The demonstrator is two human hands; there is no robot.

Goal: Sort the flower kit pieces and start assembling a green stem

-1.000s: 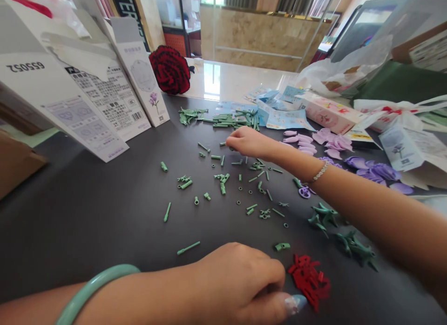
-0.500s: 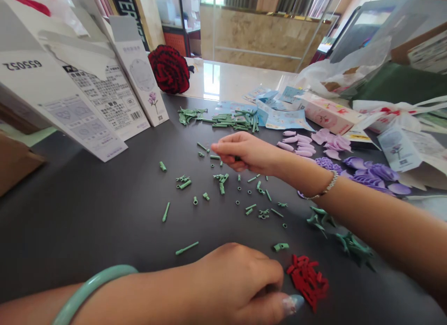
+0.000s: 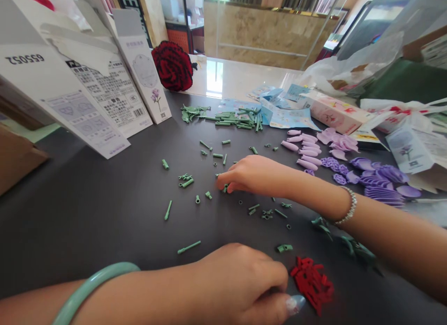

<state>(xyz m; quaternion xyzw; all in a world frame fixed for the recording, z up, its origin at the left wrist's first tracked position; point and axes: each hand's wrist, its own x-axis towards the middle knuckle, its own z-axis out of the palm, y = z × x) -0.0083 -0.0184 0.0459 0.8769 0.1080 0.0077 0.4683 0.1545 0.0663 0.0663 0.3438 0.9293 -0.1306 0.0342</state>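
My right hand (image 3: 249, 175) is low over the middle of the dark table, fingers bent down and drawn together around a small green connector piece (image 3: 226, 188). Its fingers partly cover the little cluster there. Close by on the left lie a green peg with a ring (image 3: 186, 182) and a short green tube (image 3: 197, 199). Near the front edge, my left hand (image 3: 244, 283) rests with its fingers curled and thumb pressed in; anything inside is hidden. Just right of its thumb is a pile of red pieces (image 3: 312, 283). A green jointed piece (image 3: 284, 248) lies above that pile.
White boxes (image 3: 104, 97) stand at left, beside a red-black crocheted flower (image 3: 173, 65). Green stems (image 3: 239, 119), blue leaflets (image 3: 288, 115), pink petals (image 3: 307, 150) and purple pieces (image 3: 384, 176) spread across the back and right. Green leaves (image 3: 358, 248) lie under my right forearm.
My right hand has come down and nearer, from above the table onto the green cluster. Several small green pieces behind it now show. My left hand stays almost still; the view has shifted slightly.
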